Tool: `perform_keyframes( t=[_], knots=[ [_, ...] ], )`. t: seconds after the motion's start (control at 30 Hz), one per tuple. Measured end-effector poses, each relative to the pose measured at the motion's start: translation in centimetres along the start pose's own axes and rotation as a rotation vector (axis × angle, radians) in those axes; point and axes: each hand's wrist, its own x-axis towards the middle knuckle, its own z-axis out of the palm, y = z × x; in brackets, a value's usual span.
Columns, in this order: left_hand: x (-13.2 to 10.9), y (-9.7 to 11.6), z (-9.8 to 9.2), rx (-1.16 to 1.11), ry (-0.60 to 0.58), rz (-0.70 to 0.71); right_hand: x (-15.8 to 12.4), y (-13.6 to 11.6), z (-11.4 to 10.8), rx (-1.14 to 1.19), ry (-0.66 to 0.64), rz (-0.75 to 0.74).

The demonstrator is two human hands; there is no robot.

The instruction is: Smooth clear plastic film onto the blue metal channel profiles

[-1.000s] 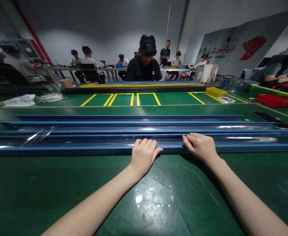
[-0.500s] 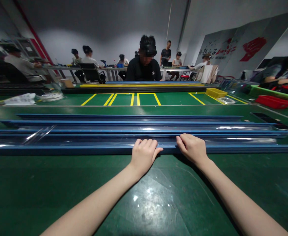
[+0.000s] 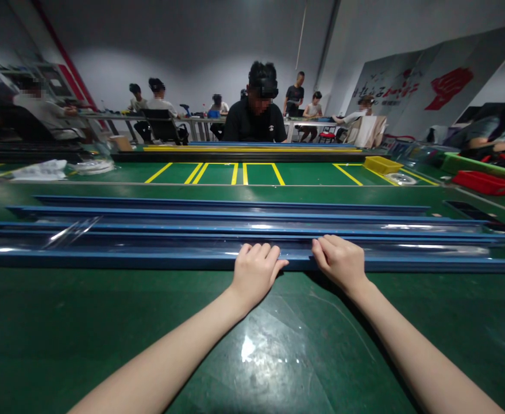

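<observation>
Long blue channel-shaped profiles [image 3: 118, 260] lie side by side across the green table, with glossy clear film [image 3: 73, 233] on them. My left hand [image 3: 256, 269] is curled over the near wall of the closest profile, fingers hooked over its top edge and thumb pointing right. To the right, my right hand [image 3: 342, 261] is closed above the same profile, thumb pressed against the bent index finger. Its fingertips are partly hidden, so I cannot make out what they pinch.
A dark flat phone-like object [image 3: 476, 214] lies at the profiles' right end. Farther back are a yellow tray [image 3: 381, 165], a red tray [image 3: 487, 182], yellow tape lines and black profiles [image 3: 243, 156]. A person in black [image 3: 256, 121] sits opposite; others sit behind.
The whole view has shifted and tilted slightly. Both hands keep nearly the same pose and place on the near profile.
</observation>
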Motion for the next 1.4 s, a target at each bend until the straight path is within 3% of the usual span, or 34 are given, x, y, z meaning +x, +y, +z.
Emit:
perform_keyframes(
  t=[0.37, 0.67, 0.97, 1.1, 1.4],
  knots=[
    [-0.1, -0.1, 0.1, -0.026, 0.000, 0.010, 0.3, -0.8, 0.7, 0.071, -0.079, 0.021],
    [-0.1, -0.2, 0.0, -0.088, 0.013, 0.012, 0.6, -0.5, 0.8, 0.113, -0.067, 0.053],
    [-0.2, -0.3, -0.2, -0.095, 0.076, 0.096, -0.5, 2.0, 0.8, 0.077, -0.038, 0.099],
    [-0.1, -0.3, 0.0, -0.057, 0.051, 0.055, -1.2, 3.2, 0.6, 0.086, -0.035, 0.119],
    [-0.1, -0.1, 0.5, -0.026, 0.025, 0.039, -1.3, 3.2, 0.5, 0.093, -0.063, 0.162]
  ],
)
